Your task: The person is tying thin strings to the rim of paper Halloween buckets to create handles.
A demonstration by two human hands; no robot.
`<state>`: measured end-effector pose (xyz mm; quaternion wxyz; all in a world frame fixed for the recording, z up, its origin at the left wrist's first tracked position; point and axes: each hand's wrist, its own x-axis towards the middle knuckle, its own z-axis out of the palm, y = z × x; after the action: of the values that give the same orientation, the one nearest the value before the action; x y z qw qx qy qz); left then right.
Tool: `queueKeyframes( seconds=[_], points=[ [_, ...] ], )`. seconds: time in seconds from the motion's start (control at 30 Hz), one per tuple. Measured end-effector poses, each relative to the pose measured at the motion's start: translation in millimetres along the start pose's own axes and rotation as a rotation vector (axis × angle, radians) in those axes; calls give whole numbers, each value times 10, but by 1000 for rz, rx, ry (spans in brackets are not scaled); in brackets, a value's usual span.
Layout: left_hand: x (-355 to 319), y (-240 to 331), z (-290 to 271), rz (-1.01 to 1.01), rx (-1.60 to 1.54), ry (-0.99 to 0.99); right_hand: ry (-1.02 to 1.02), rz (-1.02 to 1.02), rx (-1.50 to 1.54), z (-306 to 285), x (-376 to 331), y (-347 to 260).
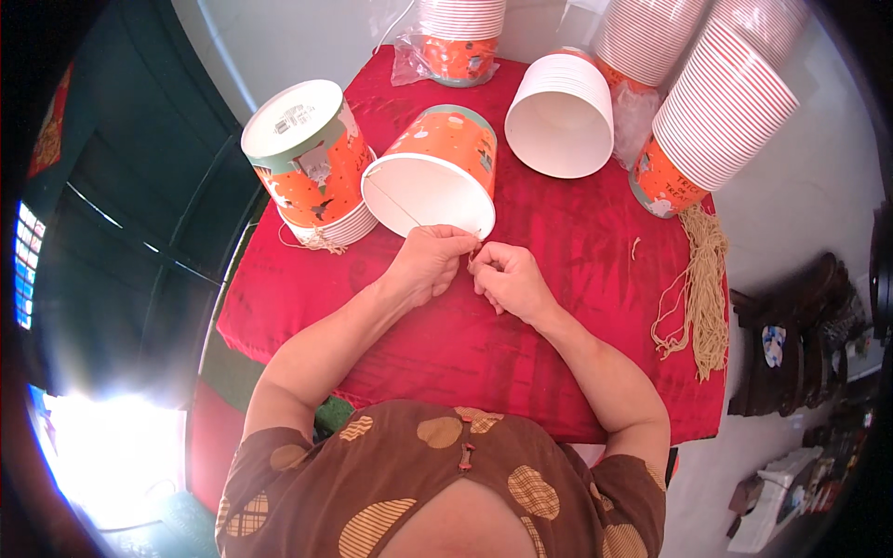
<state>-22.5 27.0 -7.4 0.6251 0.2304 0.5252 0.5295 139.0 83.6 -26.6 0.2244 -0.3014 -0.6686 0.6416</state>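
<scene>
An orange paper bucket (449,139) with a green base band lies on its side, its white mouth facing me. A thin tan cord (398,200) runs from the left of its rim across the mouth to my hands. My left hand (431,264) is closed in a pinch on the cord at the lower right rim. Close beside it, my right hand (511,281) is closed too, its fingertips pinching the cord just outside the rim. The fingers partly hide the cord's end there.
On the red cloth (558,372), upside-down stacked buckets (312,163) stand at left. Nested buckets (572,116) lie behind, white mouth toward me. Tall stacks (721,107) rise at back right, another stack (460,42) at the back. A tan cord bundle (704,293) hangs over the right edge.
</scene>
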Motion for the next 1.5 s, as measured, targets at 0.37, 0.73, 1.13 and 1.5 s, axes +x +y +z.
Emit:
queueKeyframes(
  seconds=[0.37,0.73,1.13,1.5],
  points=[
    [-43,11,-39,-27,71,-82,122,132,133,22,36,-71],
    [-52,31,-40,-84,180,-138,125,140,129,3,77,-30],
    [-91,71,-29,-110,227,-196,138,118,142,15,75,-31],
    [-48,0,-128,-118,323,-252,132,129,126,6,57,-60]
  ],
)
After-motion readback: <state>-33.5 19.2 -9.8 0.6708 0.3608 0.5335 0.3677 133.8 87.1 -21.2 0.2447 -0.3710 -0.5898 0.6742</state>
